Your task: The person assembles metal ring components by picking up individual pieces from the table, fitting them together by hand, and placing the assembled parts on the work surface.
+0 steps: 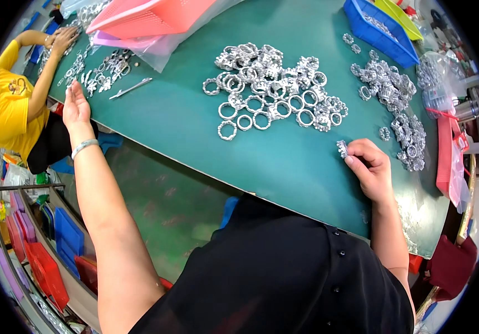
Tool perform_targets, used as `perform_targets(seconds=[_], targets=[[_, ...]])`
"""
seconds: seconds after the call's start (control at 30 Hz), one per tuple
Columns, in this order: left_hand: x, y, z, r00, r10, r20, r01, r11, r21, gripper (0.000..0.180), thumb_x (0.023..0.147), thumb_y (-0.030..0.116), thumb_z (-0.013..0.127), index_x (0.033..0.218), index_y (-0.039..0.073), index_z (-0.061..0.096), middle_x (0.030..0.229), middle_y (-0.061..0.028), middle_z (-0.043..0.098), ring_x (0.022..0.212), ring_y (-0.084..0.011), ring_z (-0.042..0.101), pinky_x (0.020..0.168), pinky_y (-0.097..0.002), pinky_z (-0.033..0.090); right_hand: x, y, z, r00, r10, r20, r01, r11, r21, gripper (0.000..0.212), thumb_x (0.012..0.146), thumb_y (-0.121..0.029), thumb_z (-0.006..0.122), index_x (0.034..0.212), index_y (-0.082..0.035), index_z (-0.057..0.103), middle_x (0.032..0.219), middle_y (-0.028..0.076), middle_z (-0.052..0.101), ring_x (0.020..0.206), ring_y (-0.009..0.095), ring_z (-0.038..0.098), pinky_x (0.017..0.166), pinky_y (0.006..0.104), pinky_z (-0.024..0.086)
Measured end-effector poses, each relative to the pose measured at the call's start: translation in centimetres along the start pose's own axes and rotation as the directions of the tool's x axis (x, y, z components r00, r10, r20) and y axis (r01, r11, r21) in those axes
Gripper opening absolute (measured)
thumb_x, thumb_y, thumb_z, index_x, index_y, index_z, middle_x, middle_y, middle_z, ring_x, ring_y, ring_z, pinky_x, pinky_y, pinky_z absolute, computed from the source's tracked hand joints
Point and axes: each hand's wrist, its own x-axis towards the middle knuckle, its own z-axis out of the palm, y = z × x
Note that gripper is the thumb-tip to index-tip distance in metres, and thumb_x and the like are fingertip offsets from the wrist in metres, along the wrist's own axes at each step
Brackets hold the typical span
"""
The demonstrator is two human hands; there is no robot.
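Between the thumb and fingertips of my right hand [368,167] is a small silver metal ring [342,148], seen nearly edge-on above the green table [195,142]. Beyond it, at mid table, lies a large loose pile of similar bumpy silver rings [275,89]. My left hand [77,111] reaches far to the left, palm turned up and fingers stretched out, beside scattered small silver pieces [103,72]. Whether a tiny piece touches its fingertips is too small to tell. A bracelet circles that wrist.
A pair of metal tweezers [131,88] lies near the left pieces. Pink baskets [150,19] stand at the back, a blue basket [384,33] at the far right. More ring heaps [387,83] lie on the right. A co-worker in yellow [14,117] handles pieces at the left.
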Motion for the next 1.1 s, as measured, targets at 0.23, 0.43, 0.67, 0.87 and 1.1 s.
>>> perform_targets(seconds=[0.23, 0.43, 0.67, 0.87, 1.1], targets=[[1.5, -1.4, 1.2, 0.998, 0.039, 0.043, -0.041, 0.998, 0.037, 0.023, 0.091, 0.007, 0.04, 0.104, -0.012, 0.044, 0.102, -0.0195, 0.055, 0.094, -0.0238, 0.056, 0.088, -0.0297, 0.046, 0.8, 1.4, -0.9, 0.999, -0.034, 0.007, 0.035, 0.999, -0.032, 0.011, 0.075, 0.002, 0.06, 0.086, 0.0, 0.062, 0.083, 0.006, 0.057, 0.069, 0.01, 0.05, 0.06, 0.0209, 0.04], [1.3, -1.1, 0.7, 0.997, 0.074, 0.008, -0.074, 0.995, 0.073, 0.023, 0.092, 0.007, 0.037, 0.103, -0.012, 0.044, 0.102, -0.0196, 0.054, 0.095, -0.0245, 0.056, 0.09, -0.0304, 0.045, -0.1, 0.1, -0.3, 0.999, -0.03, 0.023, 0.032, 0.994, -0.102, 0.013, 0.074, 0.002, 0.06, 0.087, -0.001, 0.063, 0.084, 0.004, 0.057, 0.066, 0.008, 0.049, 0.057, 0.0204, 0.039], [1.8, -1.0, 1.0, 0.996, 0.043, 0.073, -0.043, 0.999, 0.007, 0.023, 0.092, 0.007, 0.037, 0.103, -0.013, 0.043, 0.103, -0.0198, 0.053, 0.094, -0.0241, 0.056, 0.089, -0.0303, 0.046, -0.3, 0.7, -1.0, 0.999, -0.048, 0.022, 0.049, 0.998, -0.049, 0.013, 0.075, 0.0, 0.059, 0.088, -0.001, 0.062, 0.084, 0.003, 0.056, 0.065, 0.008, 0.047, 0.057, 0.0205, 0.038], [1.9, -1.5, 0.2, 0.995, 0.039, 0.092, -0.037, 0.999, -0.028, 0.021, 0.091, 0.005, 0.039, 0.103, -0.012, 0.044, 0.104, -0.0195, 0.053, 0.095, -0.0244, 0.056, 0.089, -0.0309, 0.047, 0.4, 1.0, -0.7, 1.0, 0.01, 0.019, -0.009, 1.0, -0.015, 0.012, 0.077, 0.0, 0.058, 0.089, 0.0, 0.062, 0.082, 0.003, 0.054, 0.067, 0.007, 0.047, 0.059, 0.0204, 0.038], [3.2, -2.6, 1.1, 0.964, 0.074, 0.255, -0.084, 0.996, 0.029, 0.021, 0.086, -0.001, 0.047, 0.104, -0.011, 0.047, 0.105, -0.0195, 0.053, 0.097, -0.0257, 0.054, 0.088, -0.0306, 0.046, 0.1, 1.6, -1.4, 1.0, 0.019, 0.0, -0.019, 1.0, 0.024, 0.011, 0.078, -0.002, 0.058, 0.089, 0.0, 0.062, 0.084, 0.004, 0.056, 0.072, 0.01, 0.053, 0.064, 0.0218, 0.042]])
